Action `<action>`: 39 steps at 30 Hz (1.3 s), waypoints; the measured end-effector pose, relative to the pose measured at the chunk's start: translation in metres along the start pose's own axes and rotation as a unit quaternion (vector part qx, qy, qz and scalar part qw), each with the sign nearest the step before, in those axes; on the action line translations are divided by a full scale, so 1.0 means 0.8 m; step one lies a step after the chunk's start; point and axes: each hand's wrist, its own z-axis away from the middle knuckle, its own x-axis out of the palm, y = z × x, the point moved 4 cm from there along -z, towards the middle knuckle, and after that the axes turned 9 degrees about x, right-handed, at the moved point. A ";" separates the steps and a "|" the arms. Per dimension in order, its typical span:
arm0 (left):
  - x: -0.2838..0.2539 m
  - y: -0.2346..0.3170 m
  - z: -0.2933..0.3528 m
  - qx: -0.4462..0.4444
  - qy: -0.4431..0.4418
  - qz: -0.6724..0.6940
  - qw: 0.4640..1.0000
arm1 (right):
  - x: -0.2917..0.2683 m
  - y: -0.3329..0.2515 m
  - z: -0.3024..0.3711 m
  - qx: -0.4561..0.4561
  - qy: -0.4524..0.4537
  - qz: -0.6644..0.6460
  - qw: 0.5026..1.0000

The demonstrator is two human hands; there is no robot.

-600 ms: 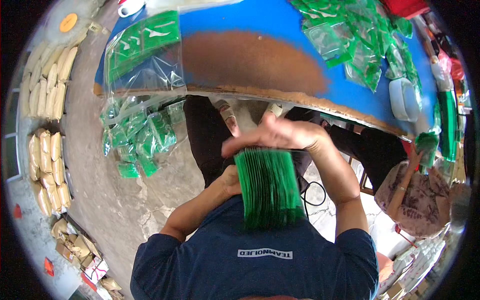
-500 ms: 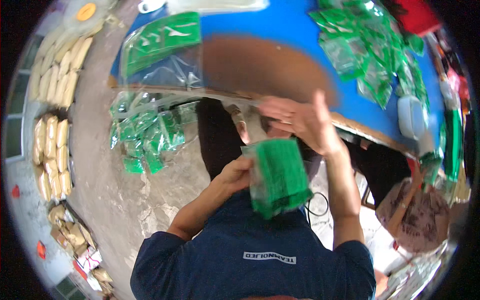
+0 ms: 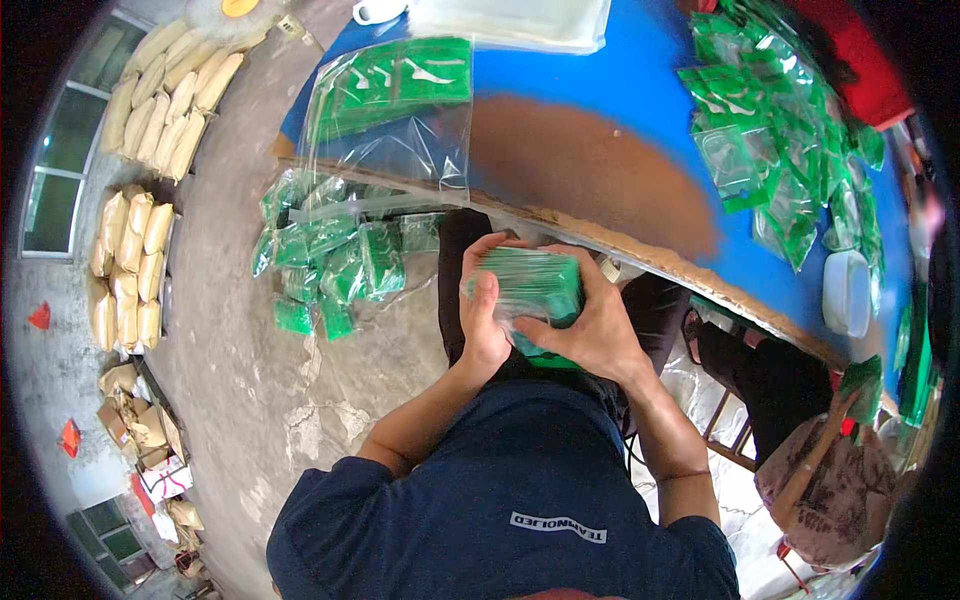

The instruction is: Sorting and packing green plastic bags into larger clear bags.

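Observation:
Both hands clasp a thick stack of green-and-clear plastic packets (image 3: 528,290) over my lap, just off the near edge of the table. My left hand (image 3: 482,310) wraps the stack's left side, thumb up along it. On the other side, my right hand (image 3: 595,325) grips the right edge, its thumb lying across the near part. Beyond them, a large clear bag (image 3: 390,145) with green packets inside lies on the blue table (image 3: 560,70) and overhangs its edge. More packed green bundles (image 3: 335,255) are on the floor, left of my legs.
A heap of loose green packets (image 3: 760,120) covers the table's right side, near a translucent plastic box (image 3: 846,293). A white tray (image 3: 510,20) and cup (image 3: 380,10) stand at the back. Another person (image 3: 830,490) sits to my right. Filled sacks (image 3: 130,265) are stacked at left.
My right hand has come down from above and closed on the stack's right side. The stack has risen slightly toward the table edge, still in my left hand. The view has shifted.

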 end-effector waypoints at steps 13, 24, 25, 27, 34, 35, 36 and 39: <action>-0.038 0.034 -0.005 0.102 0.010 -0.243 0.965 | 0.037 0.017 -0.012 0.007 -0.106 -0.158 0.982; -0.156 0.198 -0.207 0.295 -0.202 -0.882 0.308 | 0.034 0.045 -0.049 0.267 -0.046 -0.515 0.813; -0.164 0.200 -0.215 0.285 -0.248 -0.881 0.285 | 0.035 0.044 -0.047 0.259 -0.051 -0.517 0.814; -0.146 0.202 -0.216 0.295 -0.251 -0.860 0.331 | 0.032 0.053 -0.043 0.268 -0.045 -0.515 0.813; -0.115 0.184 -0.232 0.383 -0.336 -0.760 0.402 | 0.035 0.050 -0.046 0.236 -0.045 -0.491 0.837; -0.116 0.175 -0.235 0.389 -0.331 -0.762 0.398 | 0.036 0.057 -0.049 0.220 -0.041 -0.478 0.849; -0.114 0.167 -0.235 0.378 -0.343 -0.756 0.410 | 0.035 0.054 -0.052 0.180 -0.011 -0.434 0.883; -0.091 0.137 -0.221 0.353 -0.330 -0.738 0.471 | 0.022 0.023 -0.044 0.023 0.069 -0.285 0.956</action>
